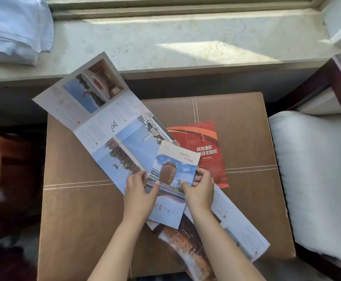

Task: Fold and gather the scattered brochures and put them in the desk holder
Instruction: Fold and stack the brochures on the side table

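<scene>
Nearest, the left hand (139, 185) and right hand (201, 187) pinch opposite sides of the jar brochure (173, 173), each grip narrow on its edge. Just right of it, the red brochure (206, 142) reads "宾馆酒店" and "安全知识", one corner covered. Under it the long unfolded brochure (108, 122) crosses the brown worktop (242, 122), its small print too blurred to read. Farther right stands a white chair (317, 169), cut off.

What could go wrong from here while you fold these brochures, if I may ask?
The long unfolded brochure juts past the table at its far-left edge; folding could crease it askew or drag it off.
The brown-toned brochure overhangs the near edge and might slide off.
The left hand and right hand both grip the jar-cover brochure, so nothing steadies the rest.
</scene>
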A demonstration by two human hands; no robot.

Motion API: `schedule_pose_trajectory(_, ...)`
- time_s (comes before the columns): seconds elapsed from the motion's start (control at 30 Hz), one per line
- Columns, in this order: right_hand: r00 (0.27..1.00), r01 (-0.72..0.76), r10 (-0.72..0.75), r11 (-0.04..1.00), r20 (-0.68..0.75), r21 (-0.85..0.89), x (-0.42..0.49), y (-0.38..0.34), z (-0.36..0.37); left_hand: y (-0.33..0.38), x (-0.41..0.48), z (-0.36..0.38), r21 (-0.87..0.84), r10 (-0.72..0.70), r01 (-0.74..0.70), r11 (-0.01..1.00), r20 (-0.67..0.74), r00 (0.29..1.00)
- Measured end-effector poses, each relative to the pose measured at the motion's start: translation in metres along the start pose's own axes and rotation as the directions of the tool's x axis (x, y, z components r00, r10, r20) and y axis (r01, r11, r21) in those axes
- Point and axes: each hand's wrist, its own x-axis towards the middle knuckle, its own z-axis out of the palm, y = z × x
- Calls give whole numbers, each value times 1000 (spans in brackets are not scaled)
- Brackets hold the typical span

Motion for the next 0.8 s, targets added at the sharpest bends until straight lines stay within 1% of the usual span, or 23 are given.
schedule_pose_trajectory(0.07,997,-72,72,996,13,53,0,0,2,3,5,0,29,-48,48,998,3,999)
schedule_pose_trajectory(0.13,987,-155,148,982,65,107,1,-1,2,5,9,-1,54,-83,81,995,32,996)
schedule_pose_trajectory(0.2,979,-173,157,977,131,123,0,-1,1,4,10,-2,77,-31,27,997,50,998)
schedule_pose_trajectory(0.23,979,-147,127,981,157,126,-2,-2,2,3,9,-3,61,2,-4,998,37,999)
schedule_pose_trajectory(0.3,980,-68,39,987,194,145,-9,-4,2,-2,5,-16,-66,16,-17,998,-19,1000)
schedule_pose_trajectory(0.37,981,3,-34,986,189,164,-18,-3,-1,-14,2,-39,-252,-36,15,968,-81,996)
schedule_pose_trajectory(0.4,985,55,-77,988,157,143,-22,0,-3,-23,0,-54,-335,-68,28,942,-107,992)
schedule_pose_trajectory(0.43,984,120,-130,989,118,89,-25,4,-6,-35,-2,-71,-379,-92,35,925,-135,986)
schedule_pose_trajectory(0.5,966,253,-246,963,76,-92,-31,15,-12,-61,-5,-104,-364,-116,44,931,-178,977)
schedule_pose_trajectory(0.53,948,316,-302,931,100,-185,-33,22,-14,-74,-7,-119,-320,-133,63,945,-202,970)
schedule_pose_trajectory(0.57,922,383,-349,884,168,-266,-34,30,-15,-88,-9,-132,-269,-152,86,959,-235,960)
schedule_pose_trajectory(0.6,882,463,-387,821,270,-335,-35,37,-15,-101,-11,-142,-223,-166,105,969,-271,948)
schedule_pose_trajectory(0.67,775,620,-417,646,475,-445,-34,52,-12,-123,-16,-155,-167,-203,156,973,-319,926)
schedule_pose_trajectory(0.7,728,679,-423,553,539,-482,-32,58,-11,-131,-18,-157,-141,-221,184,973,-331,917)
schedule_pose_trajectory(0.73,696,717,-437,477,570,-509,-29,63,-11,-138,-21,-155,-105,-238,214,971,-344,908)
schedule_pose_trajectory(0.77,677,736,-454,423,579,-528,-26,67,-11,-144,-23,-151,-59,-247,242,968,-361,899)
schedule_pose_trajectory(0.8,667,744,-470,391,577,-542,-23,69,-13,-145,-26,-145,-16,-248,262,965,-381,890)
